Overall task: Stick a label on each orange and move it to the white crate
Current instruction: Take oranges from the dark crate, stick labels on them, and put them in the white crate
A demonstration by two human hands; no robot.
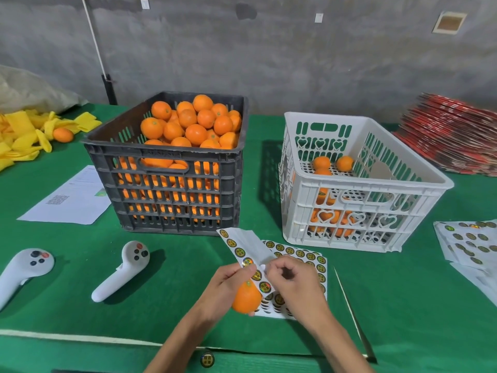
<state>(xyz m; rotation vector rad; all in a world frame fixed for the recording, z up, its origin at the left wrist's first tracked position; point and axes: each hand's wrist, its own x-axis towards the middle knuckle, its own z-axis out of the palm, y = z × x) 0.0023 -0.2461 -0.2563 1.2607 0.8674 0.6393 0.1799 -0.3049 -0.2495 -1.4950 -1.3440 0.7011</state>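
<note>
Your left hand [223, 286] cups an orange [246, 297] in front of the black crate [166, 162], low over the green table [161, 305]. The orange's stem end faces up and slightly away from you. The same hand's thumb and fingers also pinch a label strip [243, 251]. The strip's long axis runs from your hands up and left, toward the black crate's near right corner, with a single column of round labels along its left edge. Your right hand [293, 281] has its fingers curled, the fingertips pinching at the strip's near end; whether a label is lifted there cannot be told.

A full label sheet [304, 259] lies flat on the table under your hands, just in front of the white crate [357, 189].

The black crate is heaped with oranges above its rim. The white crate, to the right of the black crate, holds several oranges on its floor, mostly along its left side.

Left of the black crate lie a printed paper [72, 197] and yellow foam sleeves [24, 135]; in front of it and to the left, two white controllers [121, 270]. More label sheets [470, 243] lie far to its right.
</note>
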